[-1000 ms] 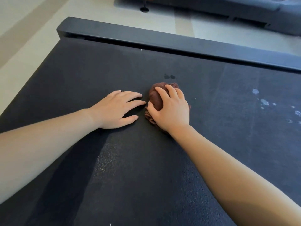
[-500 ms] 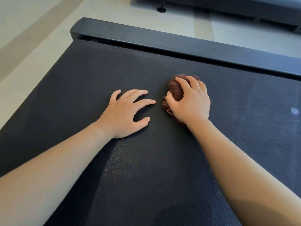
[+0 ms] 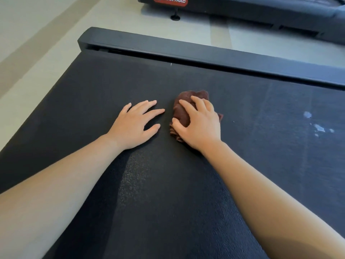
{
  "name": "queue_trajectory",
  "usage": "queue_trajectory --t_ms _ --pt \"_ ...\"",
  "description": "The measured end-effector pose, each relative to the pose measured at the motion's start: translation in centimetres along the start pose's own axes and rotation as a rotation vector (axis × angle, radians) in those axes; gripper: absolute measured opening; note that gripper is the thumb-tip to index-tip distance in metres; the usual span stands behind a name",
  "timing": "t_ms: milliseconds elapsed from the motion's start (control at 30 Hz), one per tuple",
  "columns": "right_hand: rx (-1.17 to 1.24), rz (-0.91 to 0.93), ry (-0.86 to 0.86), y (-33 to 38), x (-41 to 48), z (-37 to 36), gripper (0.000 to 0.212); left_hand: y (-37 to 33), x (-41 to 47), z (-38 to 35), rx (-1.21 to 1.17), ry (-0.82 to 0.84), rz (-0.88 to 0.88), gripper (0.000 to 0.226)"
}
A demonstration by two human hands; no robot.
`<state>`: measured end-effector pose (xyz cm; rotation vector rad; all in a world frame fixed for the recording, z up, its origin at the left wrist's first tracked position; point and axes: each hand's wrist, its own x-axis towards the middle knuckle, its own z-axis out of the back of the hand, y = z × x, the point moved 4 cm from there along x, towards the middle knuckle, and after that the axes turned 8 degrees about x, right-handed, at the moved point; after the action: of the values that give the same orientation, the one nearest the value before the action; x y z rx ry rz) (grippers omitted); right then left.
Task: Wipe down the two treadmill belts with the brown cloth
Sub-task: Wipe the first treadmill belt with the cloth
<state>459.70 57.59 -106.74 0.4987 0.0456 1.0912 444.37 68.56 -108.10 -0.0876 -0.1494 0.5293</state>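
Black textured treadmill belt (image 3: 168,184) fills the view. Brown cloth (image 3: 182,111), bunched, lies on it near centre. Right hand (image 3: 199,126) curls over the cloth, gripping it. Left hand (image 3: 134,126) lies at the cloth's 9 o'clock, flat on the belt with fingers spread. Pale smudges (image 3: 317,127) at 3 o'clock. Side rail (image 3: 205,51) at 12, then pale floor (image 3: 37,43). Second treadmill (image 3: 261,8) at 1 o'clock.

Brown cloth (image 3: 179,113) largely beneath right hand (image 3: 199,128); far treadmill (image 3: 261,10) half off-frame.

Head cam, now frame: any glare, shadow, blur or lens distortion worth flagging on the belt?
Head view: grainy sheen on the treadmill belt between the arms, a soft shadow beside it; brown cloth, right hand and left hand sharp, no motion blur; wide-angle stretch in the lower corners.
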Motion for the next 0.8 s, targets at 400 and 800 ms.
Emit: queue_trajectory --t_ms 400,800 --pt "-0.034 -0.038 -0.027 0.3 0.0 -1.0 0.071 1.9 0.4 0.4 -0.064 -0.003 0.051 0.045" --pt "-0.017 -0.004 -0.059 0.8 12.8 -4.2 0.068 4.8 4.2 -0.5 -0.007 -0.02 0.06 0.056"
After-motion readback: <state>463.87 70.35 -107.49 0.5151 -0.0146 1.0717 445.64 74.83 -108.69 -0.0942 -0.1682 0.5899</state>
